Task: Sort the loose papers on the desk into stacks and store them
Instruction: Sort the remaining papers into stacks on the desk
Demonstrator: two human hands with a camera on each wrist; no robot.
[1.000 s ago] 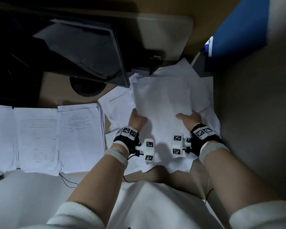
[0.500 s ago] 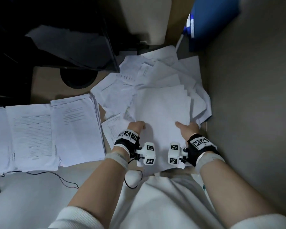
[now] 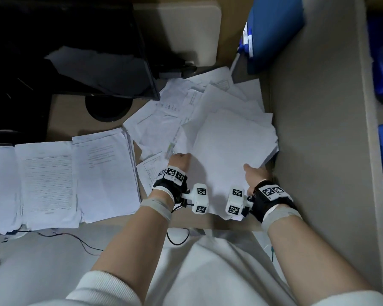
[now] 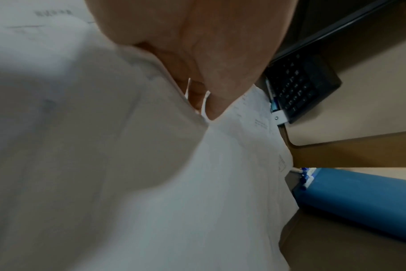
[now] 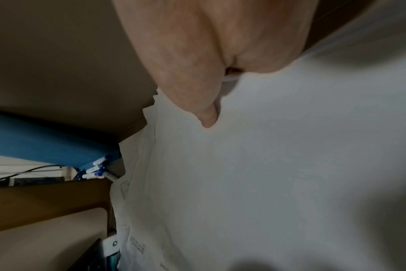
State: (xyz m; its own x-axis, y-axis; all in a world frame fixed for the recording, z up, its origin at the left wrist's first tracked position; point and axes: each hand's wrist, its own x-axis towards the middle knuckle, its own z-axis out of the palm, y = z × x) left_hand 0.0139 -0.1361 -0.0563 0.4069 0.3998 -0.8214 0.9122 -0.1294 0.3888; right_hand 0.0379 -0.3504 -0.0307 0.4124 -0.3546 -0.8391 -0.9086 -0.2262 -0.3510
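Both hands grip one bundle of sheets (image 3: 226, 155), pulled nearer the desk's (image 3: 64, 115) front edge than a sec ago; its near end now overhangs that edge by the wrists, and more of the loose pile (image 3: 186, 107) behind it is uncovered. Head cam also dipped, so part of the shift may be view, not paper. Judgement: the bundle is being drawn off the pile for squaring up, so a further stack is under way, nothing stored yet.

Left hand (image 3: 179, 161) pinches the bundle's left edge: the left wrist view shows the thumb on top and a finger under the paper. Right hand (image 3: 255, 175) holds the right edge, thumb laid flat on the top sheet, other fingers hidden beneath.

Relative to the bundle:
- loose pile: 1 heap, fanned out behind and to the left, sheet count can't be told.
- sorted stacks (image 3: 102, 173): 3 side by side, to the left, leftmost cut off by the frame.
- blue folder (image 3: 274, 32): 1, standing behind-right against the partition, some pens beside it.
- monitor (image 3: 75, 51): 1, behind-left.
- keyboard (image 4: 299, 86): 1, seen only in the left wrist view.
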